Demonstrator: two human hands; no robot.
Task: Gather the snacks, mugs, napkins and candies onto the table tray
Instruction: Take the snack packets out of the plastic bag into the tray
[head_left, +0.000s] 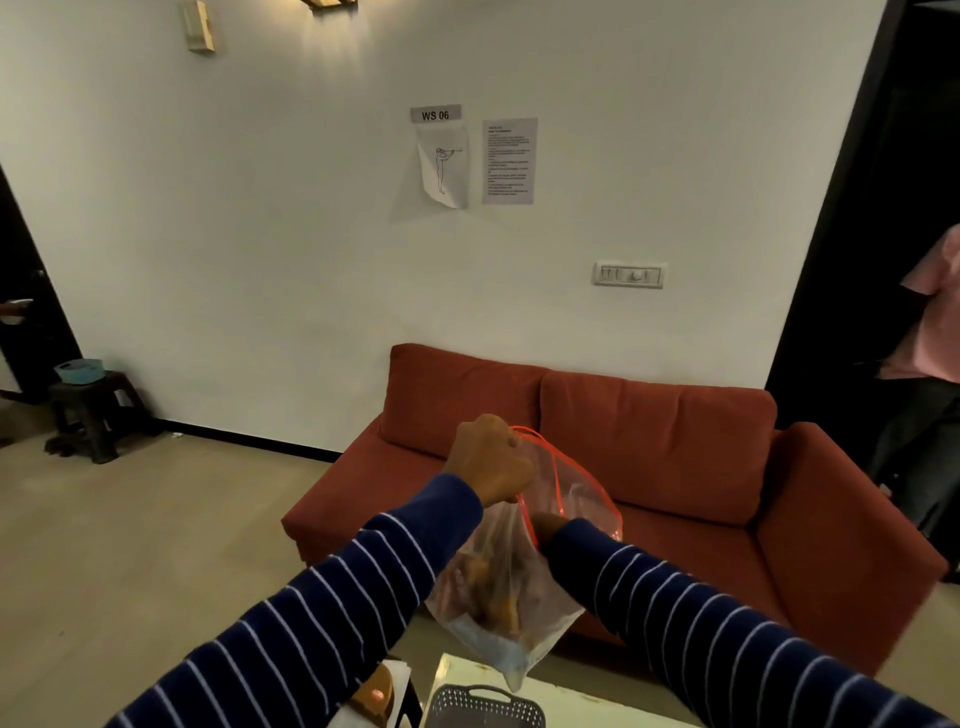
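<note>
A clear plastic bag (511, 597) with a red zip rim hangs in front of me, above the table edge. It holds wrapped snacks or candies, blurred through the plastic. My left hand (488, 460) grips the top rim of the bag in a fist. My right hand (545, 526) reaches down inside the bag's mouth; only its wrist and the back of the hand show, so its fingers are hidden. A grey perforated basket (485, 707) sits right below the bag at the bottom edge of the view.
A red sofa (649, 467) stands behind the bag against the white wall. A pale table top (566, 699) shows at the bottom, with an orange-brown object (374, 696) to its left. A dark stool with a blue bowl (78, 371) stands far left. A person stands at the right edge.
</note>
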